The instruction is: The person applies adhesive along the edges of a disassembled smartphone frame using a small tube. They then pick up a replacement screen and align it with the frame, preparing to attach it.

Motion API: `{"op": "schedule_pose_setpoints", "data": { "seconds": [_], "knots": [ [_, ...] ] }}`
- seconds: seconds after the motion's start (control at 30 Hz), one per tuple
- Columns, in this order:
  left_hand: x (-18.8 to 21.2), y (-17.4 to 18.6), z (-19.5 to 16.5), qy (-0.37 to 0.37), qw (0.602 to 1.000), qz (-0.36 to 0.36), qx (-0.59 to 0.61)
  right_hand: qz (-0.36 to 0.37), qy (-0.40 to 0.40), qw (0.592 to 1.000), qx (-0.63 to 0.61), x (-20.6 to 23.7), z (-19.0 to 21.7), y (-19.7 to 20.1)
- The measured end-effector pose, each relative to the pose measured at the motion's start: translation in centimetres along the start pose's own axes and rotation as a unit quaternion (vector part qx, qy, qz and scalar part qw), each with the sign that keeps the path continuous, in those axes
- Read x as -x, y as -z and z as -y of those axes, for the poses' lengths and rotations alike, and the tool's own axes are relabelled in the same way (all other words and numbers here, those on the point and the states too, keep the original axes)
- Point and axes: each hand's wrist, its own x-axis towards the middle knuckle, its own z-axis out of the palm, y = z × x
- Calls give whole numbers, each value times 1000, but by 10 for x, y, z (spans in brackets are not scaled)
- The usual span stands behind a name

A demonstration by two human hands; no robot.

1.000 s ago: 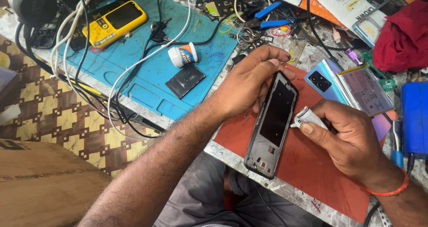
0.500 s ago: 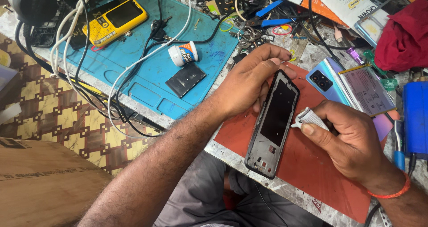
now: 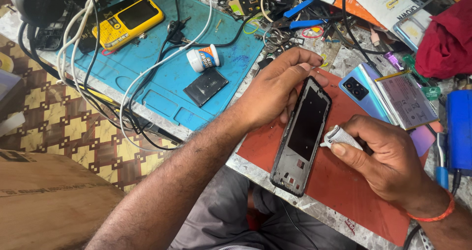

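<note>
1. Little changed since the earlier frames: left hand (image 3: 275,90) still clasped on the upper left edge of the phone frame (image 3: 302,134), right hand (image 3: 381,156) still pinching the small white tube (image 3: 339,136) with its nozzle at the frame's right edge; frame perhaps tilted a shade differently, no more.
2. Phone frame: long, thin, dark, emptied of its screen, lower end resting on the red mat (image 3: 344,191), upper end lifted under the left fingers. Judged light and fairly stiff, yet thin-railed and liable to flex or bend if twisted; best held by the long side rails, as now, clear of the inner face.
3. Left fingers closed around the frame's top and left rail, thumb side hidden beneath.
4. Right fingers closed on the tube, thumb and forefinger squeezing its soft body; tube judged light, pliable and likely to yield its contents under pressure.
5. Just beyond the frame, on the mat: pale blue phone back (image 3: 361,95) with camera block, and flat silvery battery (image 3: 405,100) overlapping it, both near the right hand.
6. On the blue work mat (image 3: 162,78) to the left: small white glue bottle (image 3: 204,58) on its side, dark flat square part (image 3: 205,87), yellow keypad phone (image 3: 129,21), white and black cables (image 3: 98,83) trailing over the table edge.
7. Along the far side: blue-handled tweezers (image 3: 300,15), red cloth (image 3: 447,36), blue block (image 3: 459,129) at the right margin; clutter close, none touching the frame.
</note>
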Motion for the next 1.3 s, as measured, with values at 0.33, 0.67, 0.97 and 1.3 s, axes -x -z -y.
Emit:
{"op": "schedule_pose_setpoints", "data": {
  "seconds": [0.33,0.67,0.97,1.3],
  "knots": [
    [-1,-2,-1,6,1000,0,12,-1,14,1000,28,2,2,0],
    [-2,-1,1,0,1000,0,0,-19,2,1000,1,4,0,-1],
    [-3,-1,0,1,1000,0,-4,-4,17,1000,12,3,1,0],
    [-3,-1,-1,2,1000,2,-8,7,8,1000,22,4,4,1]
  ]
}}
